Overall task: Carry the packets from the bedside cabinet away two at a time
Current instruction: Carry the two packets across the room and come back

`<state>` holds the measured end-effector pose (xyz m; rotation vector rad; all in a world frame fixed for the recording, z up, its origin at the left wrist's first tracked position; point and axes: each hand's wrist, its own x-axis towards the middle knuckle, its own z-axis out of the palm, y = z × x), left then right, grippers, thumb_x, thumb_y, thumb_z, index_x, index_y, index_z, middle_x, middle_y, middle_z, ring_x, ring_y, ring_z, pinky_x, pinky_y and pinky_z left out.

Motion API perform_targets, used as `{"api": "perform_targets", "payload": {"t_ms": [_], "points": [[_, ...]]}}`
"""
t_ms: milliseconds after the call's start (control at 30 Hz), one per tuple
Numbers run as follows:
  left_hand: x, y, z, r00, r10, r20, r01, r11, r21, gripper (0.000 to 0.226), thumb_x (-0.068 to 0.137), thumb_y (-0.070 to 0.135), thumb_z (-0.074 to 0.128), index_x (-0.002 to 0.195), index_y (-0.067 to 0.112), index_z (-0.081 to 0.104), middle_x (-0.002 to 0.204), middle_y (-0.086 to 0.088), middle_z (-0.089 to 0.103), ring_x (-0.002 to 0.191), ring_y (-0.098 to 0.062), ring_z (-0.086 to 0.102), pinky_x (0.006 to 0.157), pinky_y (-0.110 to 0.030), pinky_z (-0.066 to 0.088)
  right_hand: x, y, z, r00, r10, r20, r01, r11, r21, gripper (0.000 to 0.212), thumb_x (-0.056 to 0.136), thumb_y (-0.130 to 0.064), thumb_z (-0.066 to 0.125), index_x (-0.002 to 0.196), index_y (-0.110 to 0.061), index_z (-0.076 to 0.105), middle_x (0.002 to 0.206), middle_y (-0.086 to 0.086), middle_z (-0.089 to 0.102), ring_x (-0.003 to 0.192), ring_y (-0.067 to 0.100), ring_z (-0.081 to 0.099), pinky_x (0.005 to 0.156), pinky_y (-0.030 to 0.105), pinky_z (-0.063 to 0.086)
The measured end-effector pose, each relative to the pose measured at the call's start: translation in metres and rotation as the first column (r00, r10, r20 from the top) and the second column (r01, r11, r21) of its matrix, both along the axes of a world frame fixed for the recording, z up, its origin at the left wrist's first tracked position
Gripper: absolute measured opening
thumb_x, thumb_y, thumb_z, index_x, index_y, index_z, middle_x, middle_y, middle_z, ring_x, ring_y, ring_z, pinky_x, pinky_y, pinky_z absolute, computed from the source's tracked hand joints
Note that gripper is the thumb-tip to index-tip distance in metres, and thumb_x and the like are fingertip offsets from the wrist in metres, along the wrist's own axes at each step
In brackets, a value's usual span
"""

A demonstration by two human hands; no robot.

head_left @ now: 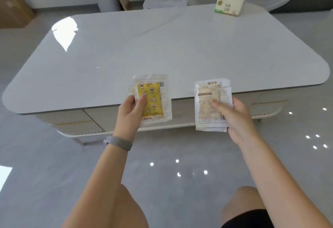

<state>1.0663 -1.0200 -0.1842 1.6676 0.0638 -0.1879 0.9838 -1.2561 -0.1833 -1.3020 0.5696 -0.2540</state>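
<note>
My left hand (128, 113) grips a clear packet with a yellow patterned pouch inside (153, 100), thumb on its front. A second packet's edge (129, 90) peeks out behind it on the left. My right hand (237, 118) holds white hand-warmer packets (210, 101) with printed text facing me, thumb pressed on the front; a second packet's edges show behind the first. Both hands hover over the near edge of a glossy white table (162, 47). The bedside cabinet is not in view.
A tissue pack (230, 2) stands at the table's far right. A white box (162, 1) and a cardboard box (14, 8) sit on the floor beyond. Drawers (75, 121) run under the tabletop. My knees are at the bottom of the frame.
</note>
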Motion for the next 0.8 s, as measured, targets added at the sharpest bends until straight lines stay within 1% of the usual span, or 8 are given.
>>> {"api": "perform_targets", "payload": {"t_ms": [100,267,400,533,600,667,733,800], "points": [[-0.011,0.004,-0.030,1.000,0.021,0.001,-0.021,0.999,-0.033,0.030,0.097,0.026,0.056,0.109,-0.001,0.063,0.107,-0.012,0.072,0.096,-0.022,0.071,0.080,-0.036,0.060,0.007,0.009,-0.040,0.997,0.076,0.006,-0.076,0.997,0.008,0.014,0.087,-0.006,0.068,0.100,-0.011,0.068,0.091,0.003,0.076,0.082,0.015,0.073,0.067,0.029,0.060],[-0.045,0.014,-0.064,0.982,-0.032,-0.187,0.034,0.999,0.011,0.022,0.097,0.026,0.054,0.107,0.010,0.064,0.106,-0.006,0.074,0.093,-0.019,0.072,0.076,-0.033,0.060,0.015,0.026,-0.080,0.977,0.202,-0.066,-0.203,0.979,0.004,0.016,0.089,-0.010,0.068,0.104,-0.013,0.067,0.097,-0.001,0.076,0.091,0.012,0.072,0.077,0.026,0.058],[-0.025,0.022,-0.053,0.989,0.055,-0.136,-0.054,0.998,0.010,0.029,0.098,0.026,0.054,0.111,0.002,0.063,0.105,-0.009,0.073,0.095,-0.022,0.072,0.078,-0.034,0.060,0.032,0.033,-0.103,0.966,0.229,-0.122,-0.228,0.973,0.020,0.012,0.092,-0.011,0.064,0.103,-0.016,0.066,0.097,-0.003,0.073,0.088,0.012,0.069,0.072,0.024,0.055],[-0.015,0.020,-0.047,0.987,0.132,-0.086,-0.129,0.991,0.042,0.041,0.098,0.030,0.056,0.111,-0.009,0.058,0.111,-0.021,0.069,0.105,-0.035,0.067,0.091,-0.051,0.055,0.051,0.039,-0.126,0.947,0.293,-0.133,-0.284,0.955,0.082,0.016,0.093,-0.010,0.063,0.108,-0.014,0.064,0.098,-0.001,0.073,0.090,0.016,0.069,0.075,0.030,0.055],[-0.016,0.017,-0.047,0.985,0.137,-0.103,-0.134,0.990,0.033,0.040,0.098,0.030,0.056,0.111,-0.007,0.058,0.106,-0.017,0.070,0.106,-0.037,0.066,0.092,-0.053,0.054,0.057,0.041,-0.137,0.936,0.330,-0.122,-0.319,0.942,0.102,0.020,0.093,-0.010,0.064,0.112,-0.013,0.063,0.102,0.001,0.073,0.096,0.018,0.069,0.083,0.033,0.056],[-0.017,0.016,-0.048,0.981,0.110,-0.160,-0.113,0.993,-0.013,0.036,0.098,0.029,0.056,0.109,-0.005,0.061,0.105,-0.011,0.072,0.101,-0.032,0.070,0.089,-0.049,0.056,0.063,0.042,-0.145,0.926,0.358,-0.119,-0.352,0.934,0.064,0.024,0.093,-0.011,0.064,0.117,-0.012,0.062,0.105,0.002,0.073,0.094,0.013,0.070,0.081,0.027,0.056],[-0.018,0.019,-0.051,0.969,0.065,-0.239,-0.085,0.994,-0.073,0.028,0.098,0.027,0.055,0.108,0.002,0.065,0.104,-0.010,0.075,0.096,-0.027,0.072,0.087,-0.045,0.057,0.068,0.044,-0.150,0.920,0.368,-0.134,-0.372,0.928,-0.010,0.023,0.094,-0.011,0.063,0.117,-0.012,0.061,0.106,0.001,0.072,0.089,0.007,0.070,0.068,0.017,0.054],[-0.019,0.023,-0.053,0.967,0.067,-0.244,-0.089,0.993,-0.079,0.025,0.098,0.026,0.055,0.106,0.006,0.066,0.101,-0.009,0.075,0.093,-0.025,0.073,0.084,-0.042,0.058,0.073,0.046,-0.155,0.911,0.373,-0.177,-0.398,0.908,-0.133,0.022,0.094,-0.011,0.061,0.116,-0.014,0.060,0.107,0.000,0.071,0.093,0.010,0.069,0.070,0.020,0.054]]}}
